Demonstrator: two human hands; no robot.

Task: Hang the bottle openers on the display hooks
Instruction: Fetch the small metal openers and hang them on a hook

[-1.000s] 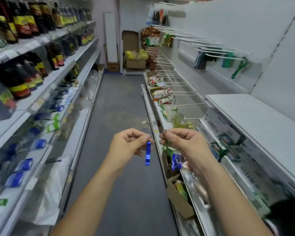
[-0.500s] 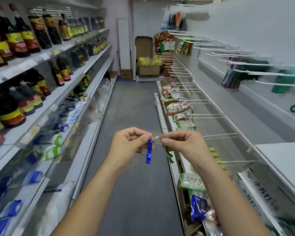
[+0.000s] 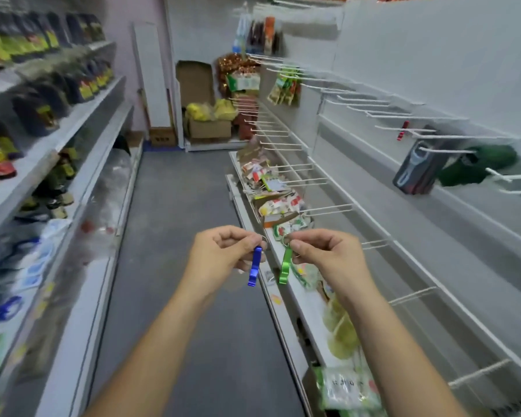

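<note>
My left hand (image 3: 220,255) pinches the key ring of a blue bottle opener (image 3: 254,267), which hangs straight down. Just to its right, my right hand (image 3: 328,257) pinches the ring of a green bottle opener (image 3: 285,269), also dangling. The two openers hang side by side, a little apart, over the aisle floor. White display hooks (image 3: 403,117) stick out from the wall panel on the right, well above and beyond both hands. A small red opener (image 3: 403,130) hangs on one of those hooks. Black packaged openers (image 3: 415,167) and green items (image 3: 475,165) hang further right.
Shelves of dark sauce bottles (image 3: 42,94) line the left side. A low shelf with snack packets (image 3: 278,203) and empty lower hooks (image 3: 328,209) runs along the right. Cardboard boxes (image 3: 208,127) stand at the aisle's far end. Grey floor (image 3: 178,236) lies between.
The view has swung up and right, so more of the hook wall shows. The green opener now hangs in plain view from my right hand, apart from the blue one.
</note>
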